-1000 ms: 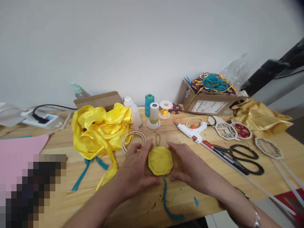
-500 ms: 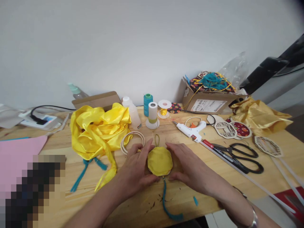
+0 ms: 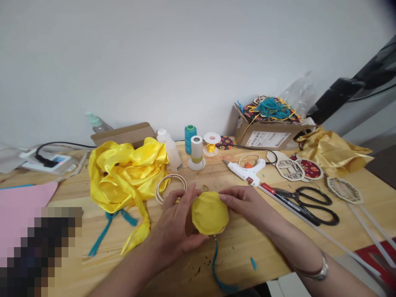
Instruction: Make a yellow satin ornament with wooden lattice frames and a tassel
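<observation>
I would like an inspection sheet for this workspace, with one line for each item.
Surface: wooden table, crowded, with small scraps near the front edge.
Job's things: yellow fabric disc, with a teal cord trailing from it toward the front edge.
Clutter: yellow satin cloth, wooden rings, thread spools, glue gun, scissors, cardboard box of scraps, pink sheet.
Grippers: left hand cups the disc; right hand grips its upper edge.
Cables: black cable plugged into a power strip, far left.
Surroundings: plain white wall.
</observation>
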Tool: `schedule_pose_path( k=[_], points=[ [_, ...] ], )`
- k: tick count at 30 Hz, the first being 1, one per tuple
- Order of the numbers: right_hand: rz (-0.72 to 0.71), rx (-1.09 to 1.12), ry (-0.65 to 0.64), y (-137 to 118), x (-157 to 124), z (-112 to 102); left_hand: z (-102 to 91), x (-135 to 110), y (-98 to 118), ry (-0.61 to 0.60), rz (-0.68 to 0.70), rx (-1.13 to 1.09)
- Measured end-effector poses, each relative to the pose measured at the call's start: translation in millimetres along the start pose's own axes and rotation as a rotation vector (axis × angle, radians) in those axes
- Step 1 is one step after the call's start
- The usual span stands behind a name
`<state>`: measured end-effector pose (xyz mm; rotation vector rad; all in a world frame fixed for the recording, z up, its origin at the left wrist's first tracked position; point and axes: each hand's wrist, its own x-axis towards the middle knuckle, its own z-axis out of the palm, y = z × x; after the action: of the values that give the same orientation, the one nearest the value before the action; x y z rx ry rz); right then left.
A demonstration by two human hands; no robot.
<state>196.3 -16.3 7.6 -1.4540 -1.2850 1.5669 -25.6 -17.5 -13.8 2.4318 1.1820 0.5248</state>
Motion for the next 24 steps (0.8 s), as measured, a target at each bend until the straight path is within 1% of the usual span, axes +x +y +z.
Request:
schedule_pose_path(
  k=[4, 8, 11, 12, 14, 15, 16, 17, 18, 19, 20, 22, 24],
  points=[
    [0.077, 0.078, 0.062, -3, 2, 5, 0.8, -2, 1, 0.013, 0.054, 0.001],
    [0.069, 0.114, 0.105, -2, 2, 9, 2.8, -2, -1, 0.033, 0.072, -0.016],
    [0.056, 0.089, 0.108, -2, 1, 9, -0.2, -5, 1, 0.033, 0.031, -0.100],
    [0.049, 0.078, 0.105, -3, 1, 9, -2.5, -6, 3, 0.043, -0.010, -0.166],
    [0.026, 0.059, 0.103, -3, 0, 8, -8.2, -6, 10, 0.092, -0.150, -0.379],
    [0.013, 0.048, 0.103, -3, 0, 8, -11.2, -5, 15, 0.132, -0.255, -0.522],
    [0.000, 0.034, 0.104, -3, -1, 8, -14.0, -4, 19, 0.153, -0.390, -0.663],
    [-0.013, 0.017, 0.104, -3, -2, 9, -16.6, -1, 23, 0.133, -0.510, -0.777],
    [-0.025, -0.003, 0.105, -4, -3, 9, -18.8, 1, 27, 0.104, -0.600, -0.856],
    [-0.038, -0.023, 0.104, -5, -4, 9, -20.5, 3, 30, 0.071, -0.654, -0.915],
    [-0.055, -0.040, 0.103, -5, -6, 10, -21.8, 6, 32, 0.033, -0.680, -0.954],
    [-0.089, -0.062, 0.097, -7, -9, 12, -23.5, 9, 33, -0.018, -0.677, -1.000],
    [-0.117, -0.077, 0.086, -8, -13, 14, -24.2, 10, 33, -0.035, -0.680, -1.025]
  ],
)
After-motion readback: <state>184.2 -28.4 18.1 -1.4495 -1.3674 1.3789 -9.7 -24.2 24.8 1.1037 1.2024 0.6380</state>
